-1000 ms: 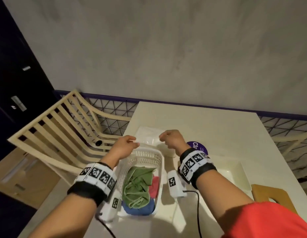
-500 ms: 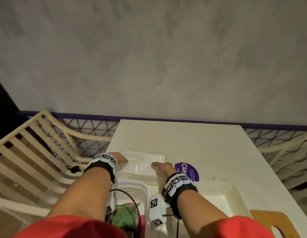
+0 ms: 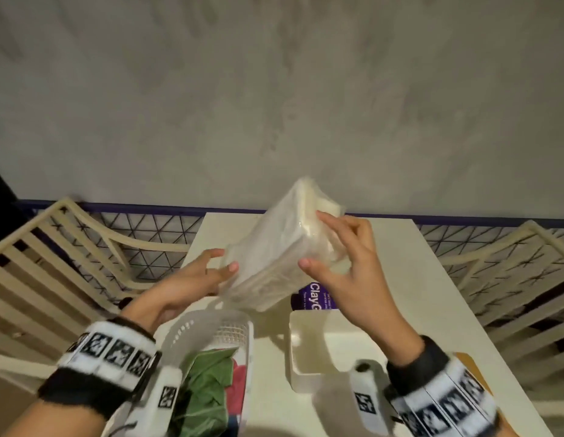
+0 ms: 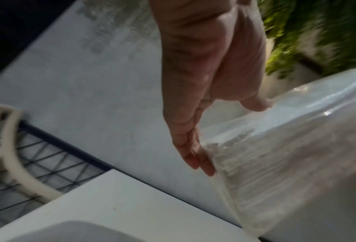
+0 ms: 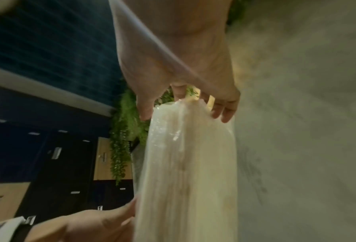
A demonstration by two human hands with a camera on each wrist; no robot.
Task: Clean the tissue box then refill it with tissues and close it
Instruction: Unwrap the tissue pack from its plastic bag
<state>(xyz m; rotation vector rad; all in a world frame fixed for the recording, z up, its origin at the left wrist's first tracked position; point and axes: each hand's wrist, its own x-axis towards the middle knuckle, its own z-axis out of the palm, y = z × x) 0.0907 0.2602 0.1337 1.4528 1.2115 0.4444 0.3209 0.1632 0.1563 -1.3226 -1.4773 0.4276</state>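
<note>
Lifted off the tabletop since 0.5 s ago: tissue pack, now tilted, pinched by right hand fingers, left hand fingers straight, touching its end.

We see the tissue pack, a white stack wrapped in clear, glossy plastic, raised above the surface and tilted, its far end higher than its near end. Our left hand touches its lower left edge with straight fingers; our right hand pinches its right side between thumb and fingers. Below it, the tissue box, cream-white and rectangular, lies open on the surface.
</note>
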